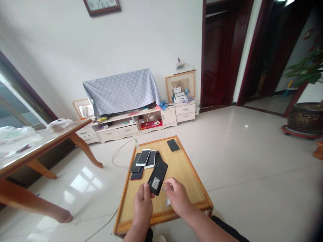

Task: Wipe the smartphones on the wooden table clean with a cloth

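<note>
My left hand grips a black smartphone by its lower end, tilted above the table, back side up, with a pale label on it. Just right of the phone is my right hand, its thumb and fingers pinched together. A small whitish piece shows below those fingers; whether they hold it I cannot make out. Beyond the held phone lies a group of phones, including two white-framed ones, a left one and a right one, on top of darker ones. Another dark phone lies alone at the far right.
The low wooden table has raised orange-brown edges. A small clear bottle stands at its far left corner. A larger table with plastic bags is at the left. A white TV cabinet and a potted plant stand farther off.
</note>
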Tool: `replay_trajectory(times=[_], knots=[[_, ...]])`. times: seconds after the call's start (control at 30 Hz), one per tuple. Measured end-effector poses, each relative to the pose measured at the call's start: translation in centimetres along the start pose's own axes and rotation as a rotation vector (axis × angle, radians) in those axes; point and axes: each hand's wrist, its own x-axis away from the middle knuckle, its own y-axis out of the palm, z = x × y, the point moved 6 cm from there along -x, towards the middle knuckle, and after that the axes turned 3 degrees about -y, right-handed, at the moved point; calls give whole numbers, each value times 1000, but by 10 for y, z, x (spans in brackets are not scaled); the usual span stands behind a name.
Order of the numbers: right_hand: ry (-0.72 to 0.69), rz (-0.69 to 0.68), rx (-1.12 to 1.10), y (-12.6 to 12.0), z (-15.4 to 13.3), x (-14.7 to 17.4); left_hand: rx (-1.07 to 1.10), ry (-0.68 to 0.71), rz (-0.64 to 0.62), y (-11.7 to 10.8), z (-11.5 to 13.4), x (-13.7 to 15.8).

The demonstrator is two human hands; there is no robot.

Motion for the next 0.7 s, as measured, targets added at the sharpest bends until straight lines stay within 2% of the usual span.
replay_trajectory(times=[0.1, 0.2, 0.3, 0.4, 0.47, 0.57, 0.63, 0.7], knots=[[216, -142, -301, 14, 5, 3, -190, 142, -30, 4, 5, 6], [262, -218, -540, 22, -7, 6, -387, 364, -31, 12, 9, 16], [306, -233, -689, 23, -10, 7, -613, 638, -27, 22, 16, 28], [400, -183, -712, 21, 5, 5, -793, 814, -23, 31, 23, 37], [435, -127, -669, 18, 18, 3, -848, 873, -22, 34, 27, 41], [440, -70, -587, 11, 31, -2, -815, 883, -61, 34, 30, 44], [434, -67, -553, 6, 33, -6, -713, 838, -103, 31, 29, 44], [420, -95, -535, 1, 32, -9, -560, 731, -103, 25, 25, 40]])
